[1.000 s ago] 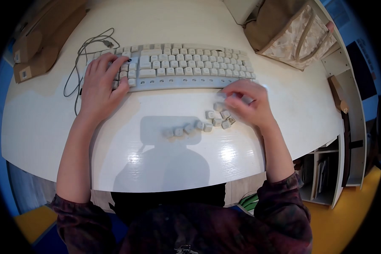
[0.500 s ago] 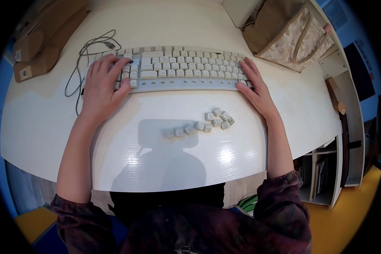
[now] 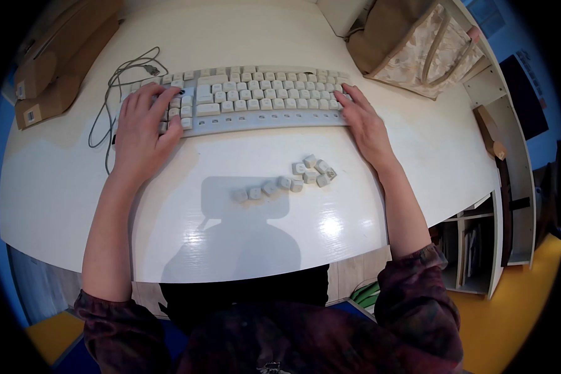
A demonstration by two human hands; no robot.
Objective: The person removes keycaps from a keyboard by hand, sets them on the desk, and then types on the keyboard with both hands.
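A light grey computer keyboard (image 3: 271, 119) lies across the table, its near row bare of keycaps with small exposed sockets. My left hand (image 3: 142, 128) is curled over its left end, thumb by the near edge and fingers on the small key block. Beside the left index finger shows a small dark spot. At the right end, my right hand (image 3: 366, 126) has thumb and index finger close together on the end keys. Whether a single key is pinched there, I cannot tell. Several loose keycaps (image 3: 284, 182) lie in a crooked line nearer me.
A grey cable (image 3: 109, 103) loops left of the keyboard. Brown cardboard (image 3: 62, 75) stands at the far left, and a beige patterned bag (image 3: 417, 56) at the far right. Below the right table edge is a shelf unit (image 3: 461, 249). The white table (image 3: 243, 243) curves towards me.
My right thumb has moved from the keyboard's near edge up towards the index finger. My left hand keeps its place on the keyboard. The whole view has shifted slightly.
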